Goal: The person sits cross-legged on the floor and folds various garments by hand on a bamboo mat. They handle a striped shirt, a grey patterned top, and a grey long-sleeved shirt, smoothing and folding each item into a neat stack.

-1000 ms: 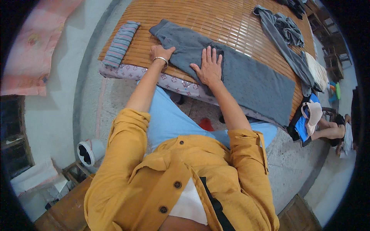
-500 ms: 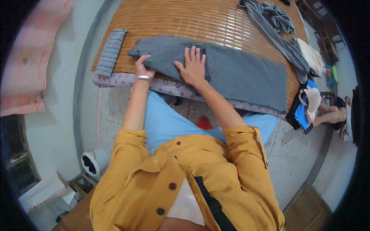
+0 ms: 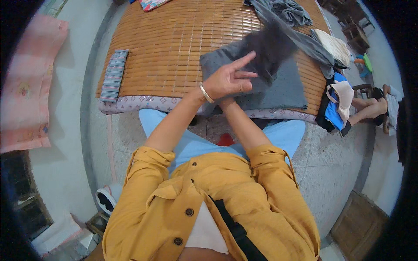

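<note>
A grey cloth [image 3: 283,89] lies folded over on itself at the near edge of the bed, and its dark upper end is smeared by motion. My left hand [image 3: 230,80], with a bangle at its wrist, is over the cloth's left part. Its fingers are stretched out and apart, with nothing visible between them. Beneath it, my right hand [image 3: 226,102] rests by the cloth's near edge. My left hand covers most of it, so its fingers cannot be seen.
The bed has a slatted bamboo mat [image 3: 161,52]. A striped folded cloth [image 3: 114,76] lies at left. Grey clothing [image 3: 291,13], a cream cloth [image 3: 333,48] and a beige bra [image 3: 343,98] on blue fabric lie at right. Another person's legs [image 3: 370,108] show beyond.
The left end of the grey cloth has swung over to the right, onto the rest of it. My left hand has moved right, crossing above my right hand, which has drawn nearer to me.
</note>
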